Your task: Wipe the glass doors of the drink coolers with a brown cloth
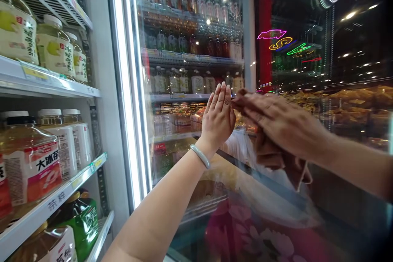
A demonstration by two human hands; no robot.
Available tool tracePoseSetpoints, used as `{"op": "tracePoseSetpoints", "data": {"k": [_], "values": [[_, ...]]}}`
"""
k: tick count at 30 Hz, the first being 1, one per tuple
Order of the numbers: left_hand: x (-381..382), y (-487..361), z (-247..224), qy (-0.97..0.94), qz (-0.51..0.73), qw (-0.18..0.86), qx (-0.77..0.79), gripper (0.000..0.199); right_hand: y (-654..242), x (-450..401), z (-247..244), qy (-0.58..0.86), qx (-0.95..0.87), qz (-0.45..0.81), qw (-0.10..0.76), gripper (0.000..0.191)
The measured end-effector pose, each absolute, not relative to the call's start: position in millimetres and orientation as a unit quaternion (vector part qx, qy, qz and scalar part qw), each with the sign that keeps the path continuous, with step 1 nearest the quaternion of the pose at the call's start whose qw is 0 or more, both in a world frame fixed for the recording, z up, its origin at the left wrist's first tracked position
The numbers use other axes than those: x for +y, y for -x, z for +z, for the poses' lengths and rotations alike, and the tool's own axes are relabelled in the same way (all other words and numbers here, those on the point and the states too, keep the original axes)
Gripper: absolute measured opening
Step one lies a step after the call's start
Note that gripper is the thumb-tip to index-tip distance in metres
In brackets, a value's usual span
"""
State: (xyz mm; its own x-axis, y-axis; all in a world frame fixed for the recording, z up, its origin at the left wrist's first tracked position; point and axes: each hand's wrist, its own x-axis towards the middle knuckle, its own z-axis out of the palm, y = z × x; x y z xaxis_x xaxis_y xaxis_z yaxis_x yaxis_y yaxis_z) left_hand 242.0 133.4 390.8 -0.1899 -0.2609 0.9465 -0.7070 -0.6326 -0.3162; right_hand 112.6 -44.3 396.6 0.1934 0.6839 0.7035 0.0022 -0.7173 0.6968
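Note:
My left hand (218, 114), with a pale bangle (200, 156) on its wrist, lies flat against the glass door (190, 147), fingers stretched upward and holding nothing. To its right, my right hand (276, 120) presses a brown cloth (270, 151) to the glass. The cloth hangs down below the palm, and its top end shows by the fingertips, close to the left hand. Motion blurs the right hand slightly.
Shelves (46, 77) of large drink bottles (55, 45) stand at the left, beside a bright light strip (127, 90). Rows of bottles (196, 82) show in the glass, with neon shapes (281, 43) and reflections at the right.

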Motion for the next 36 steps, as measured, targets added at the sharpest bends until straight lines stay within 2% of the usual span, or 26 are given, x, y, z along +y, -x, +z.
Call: {"op": "tracePoseSetpoints", "data": {"k": [5,9,11,17,20,23,28,34,36], "values": [[135.0,-242.0,390.3,-0.61,0.662,0.18,-0.398,0.062,-120.4,-36.2,417.1,-0.701,0.114,0.675,0.197,0.051],[148.6,-250.3,390.0,-0.62,0.667,0.18,-0.372,0.062,-128.4,-25.3,399.1,-0.711,0.258,0.594,0.275,0.055],[159.3,-256.8,390.2,-0.626,0.667,0.176,-0.364,0.062,-127.8,-27.5,399.2,-0.709,0.289,0.579,0.28,0.059],[176.3,-267.3,391.6,-0.626,0.666,0.169,-0.369,0.063,-150.9,6.1,399.4,-0.698,0.199,0.671,0.154,0.059],[187.9,-271.9,389.5,-0.626,0.676,0.144,-0.362,0.062,-157.7,21.6,379.6,-0.71,0.265,0.616,0.216,0.061],[203.8,-279.1,386.6,-0.631,0.68,0.127,-0.352,0.061,-153.3,17.7,387.9,-0.712,0.302,0.576,0.266,0.06],[214.6,-287.5,383.9,-0.63,0.683,0.126,-0.349,0.063,-169.4,35.1,422.0,-0.712,0.193,0.656,0.159,0.054],[227.6,-297.9,380.3,-0.63,0.676,0.137,-0.357,0.063,-180.5,48.8,397.9,-0.707,0.335,0.565,0.262,0.061],[233.2,-300.9,380.2,-0.637,0.671,0.139,-0.353,0.063,-180.6,48.2,409.2,-0.71,0.317,0.579,0.244,0.059]]}}
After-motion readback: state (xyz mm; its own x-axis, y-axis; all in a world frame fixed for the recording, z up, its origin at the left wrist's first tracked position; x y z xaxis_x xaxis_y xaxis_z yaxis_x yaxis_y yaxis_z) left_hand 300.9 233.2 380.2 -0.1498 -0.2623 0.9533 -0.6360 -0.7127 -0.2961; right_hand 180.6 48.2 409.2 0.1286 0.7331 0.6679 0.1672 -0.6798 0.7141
